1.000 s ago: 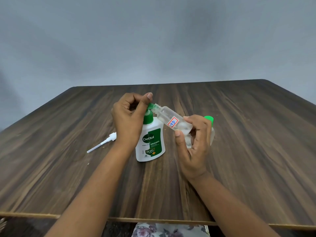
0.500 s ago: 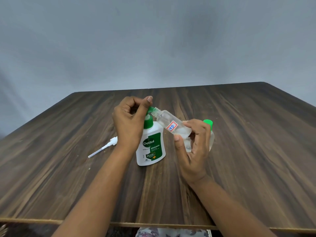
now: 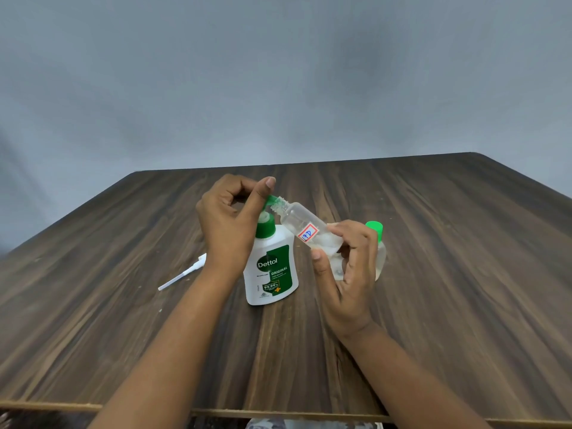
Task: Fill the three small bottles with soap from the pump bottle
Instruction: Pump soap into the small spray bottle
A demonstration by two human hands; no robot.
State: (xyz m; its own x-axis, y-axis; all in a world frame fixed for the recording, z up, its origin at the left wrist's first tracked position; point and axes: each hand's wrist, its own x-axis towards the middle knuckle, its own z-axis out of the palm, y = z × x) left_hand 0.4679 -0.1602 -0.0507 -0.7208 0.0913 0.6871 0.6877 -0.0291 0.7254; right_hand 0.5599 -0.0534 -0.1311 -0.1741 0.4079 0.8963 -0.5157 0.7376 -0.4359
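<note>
starting at the near edge of the table [image 3: 433, 320], a scrap of flowered cloth [image 3: 266, 424] peeks out below it and both bare forearms reach over the dark wood. right hand [image 3: 346, 274] first: its grip is closed on the base end of a clear small bottle [image 3: 297, 219], thumb below, fingertips on top, the bottle tilted with its open mouth up and to the left. a white sticker with a red border and blue marks faces us. just left of it the white pump bottle [image 3: 272, 270] stands upright on the table, green label forward. left hand [image 3: 229, 224] sits above it, grip curled round the green pump head [image 3: 272, 199], thumb straight up. only the spout tip shows, right at the small bottle's mouth. against half a second ago almost nothing differs: both hands, the tilt and that spout-to-mouth meeting hold as they were. behind the right hand stands a green-capped bottle [image 3: 376, 239], partly hidden. off to the left a white pump tube [image 3: 182, 274] lies flat on the wood. beyond, a plain grey wall [image 3: 278, 88].
</note>
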